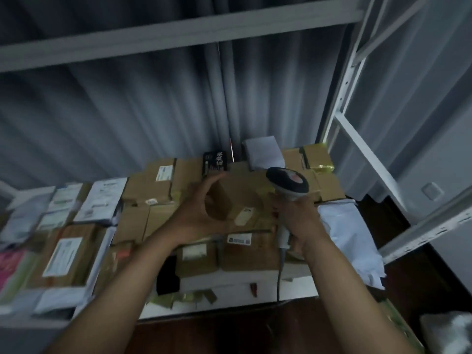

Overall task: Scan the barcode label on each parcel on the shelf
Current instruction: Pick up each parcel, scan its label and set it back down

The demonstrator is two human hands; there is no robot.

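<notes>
The right hand (pixel 291 221) is wrapped round the grip of a handheld barcode scanner (pixel 288 186), its dark head raised over the middle of the shelf (pixel 229 306) and its cable (pixel 280 272) trailing down toward the near edge. The left hand (pixel 201 213) is cupped round a small cardboard parcel (pixel 229 200) — thumb on the far side, fingers curled under — just left of the scanner and above the brown boxes packed across the shelf. White mailer bags (pixel 350 238) lie to the right, labelled packets (pixel 102 200) to the left — the frame is blurred, so no label reads clearly.
</notes>
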